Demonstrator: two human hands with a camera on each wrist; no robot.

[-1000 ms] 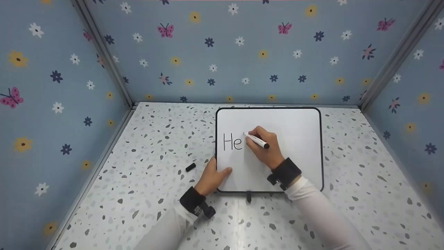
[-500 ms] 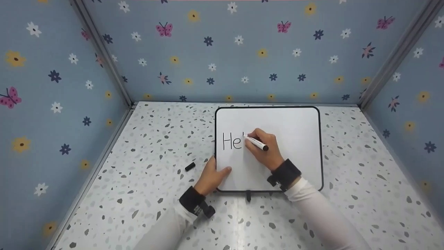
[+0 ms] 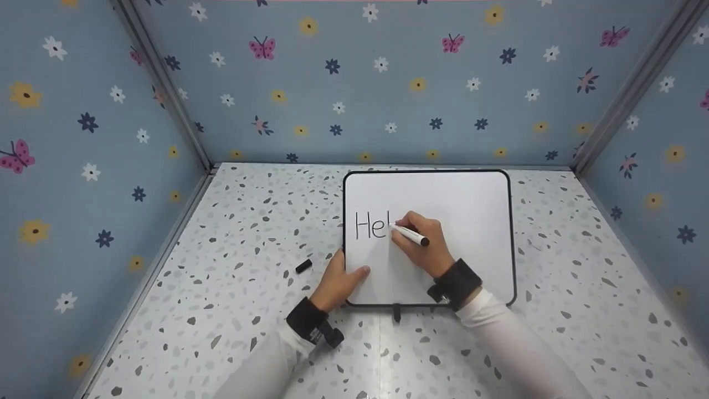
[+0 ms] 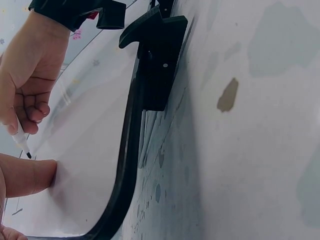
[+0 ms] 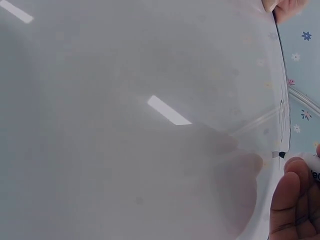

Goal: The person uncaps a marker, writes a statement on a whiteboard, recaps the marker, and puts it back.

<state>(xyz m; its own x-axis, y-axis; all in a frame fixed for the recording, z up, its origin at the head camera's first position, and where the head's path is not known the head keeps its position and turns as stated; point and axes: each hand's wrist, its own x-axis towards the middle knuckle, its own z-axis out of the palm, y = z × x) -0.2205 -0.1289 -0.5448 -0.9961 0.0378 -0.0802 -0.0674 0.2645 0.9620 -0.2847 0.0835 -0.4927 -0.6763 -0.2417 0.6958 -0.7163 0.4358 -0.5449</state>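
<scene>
A whiteboard (image 3: 443, 191) with a thin black frame lies on the speckled table, and "He" plus a downward stroke are written in black at its left. My right hand (image 3: 424, 244) pinches a white marker (image 3: 410, 234) with a black end. In the right wrist view the dark tip of the marker (image 5: 312, 162) meets the glossy board beside the letters. My left hand (image 3: 338, 282) grips the board's lower left edge, thumb on top, the other fingers hidden. Its thumb (image 4: 30, 176) presses the white surface in the left wrist view.
A black marker cap (image 3: 303, 266) lies on the table (image 3: 243, 221) left of the board. From the board's near edge sticks out a black clip-like piece (image 3: 396, 313). Flowered blue panels (image 3: 382, 83) stand behind and on both sides.
My right hand has drawn the marker down toward me, and the vertical stroke after "He" has grown longer. The left hand keeps its place on the board's edge.
</scene>
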